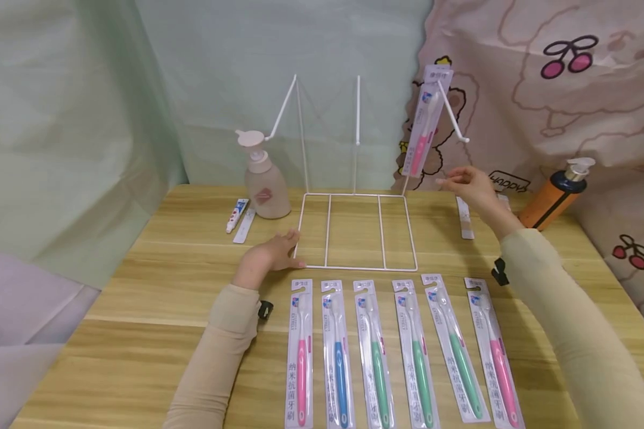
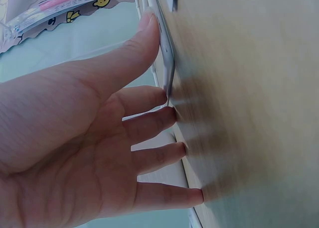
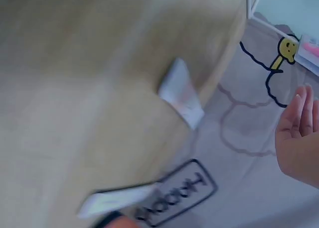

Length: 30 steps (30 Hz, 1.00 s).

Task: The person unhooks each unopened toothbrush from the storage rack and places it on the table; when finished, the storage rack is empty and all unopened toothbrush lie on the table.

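Note:
A white wire rack (image 1: 354, 229) stands on the wooden table (image 1: 155, 280), its flat base toward me and three pegs rising at the back. A packaged pink toothbrush (image 1: 425, 125) hangs on the right peg. My left hand (image 1: 271, 256) lies flat with straight fingers (image 2: 164, 123) against the base's left front corner. My right hand (image 1: 469, 185) hovers just right of the hanging pack, fingers relaxed and holding nothing; it also shows in the right wrist view (image 3: 299, 138). Several packaged toothbrushes (image 1: 394, 351) lie in a row in front of the rack.
A beige pump bottle (image 1: 265, 179) and a small toothpaste tube (image 1: 236, 215) stand left of the rack. An orange pump bottle (image 1: 555, 196) and a white packet (image 1: 465, 217) sit at the right. Cloth backdrops hang behind the table.

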### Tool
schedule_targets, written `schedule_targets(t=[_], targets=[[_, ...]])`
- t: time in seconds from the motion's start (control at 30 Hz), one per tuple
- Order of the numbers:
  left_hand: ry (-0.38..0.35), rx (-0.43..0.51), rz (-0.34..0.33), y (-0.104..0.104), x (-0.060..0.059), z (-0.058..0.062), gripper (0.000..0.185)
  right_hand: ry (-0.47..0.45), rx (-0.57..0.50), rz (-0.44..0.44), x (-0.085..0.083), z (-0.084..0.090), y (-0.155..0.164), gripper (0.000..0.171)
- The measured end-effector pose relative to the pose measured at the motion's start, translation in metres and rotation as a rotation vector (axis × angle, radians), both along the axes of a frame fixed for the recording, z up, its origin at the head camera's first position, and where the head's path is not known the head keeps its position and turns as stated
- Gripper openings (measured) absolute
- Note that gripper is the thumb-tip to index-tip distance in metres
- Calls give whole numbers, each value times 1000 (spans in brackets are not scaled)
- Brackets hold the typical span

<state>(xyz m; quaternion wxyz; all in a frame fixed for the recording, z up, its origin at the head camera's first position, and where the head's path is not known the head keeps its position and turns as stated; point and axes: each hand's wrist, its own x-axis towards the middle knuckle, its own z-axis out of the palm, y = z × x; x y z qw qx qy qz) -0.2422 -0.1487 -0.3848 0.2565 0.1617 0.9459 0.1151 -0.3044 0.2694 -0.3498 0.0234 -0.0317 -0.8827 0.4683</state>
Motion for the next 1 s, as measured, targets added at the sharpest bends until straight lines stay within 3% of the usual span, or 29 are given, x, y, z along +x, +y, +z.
schedule_targets(t=[0.17,0.4,0.5,0.7,1.0], targets=[[-5,3,-2,1,0,0,83,28,1,18,-20,10,-21,70],[-2,5,0,2,1,2,83,90,-19,-20,-35,23,-48,52],[8,2,1,1,1,2,82,111,-11,-40,-39,27,-55,53],[17,1,-6,1,1,1,82,86,14,-84,-40,35,-63,66],[2,2,9,0,2,2,81,130,-31,-12,-36,35,-66,61]])
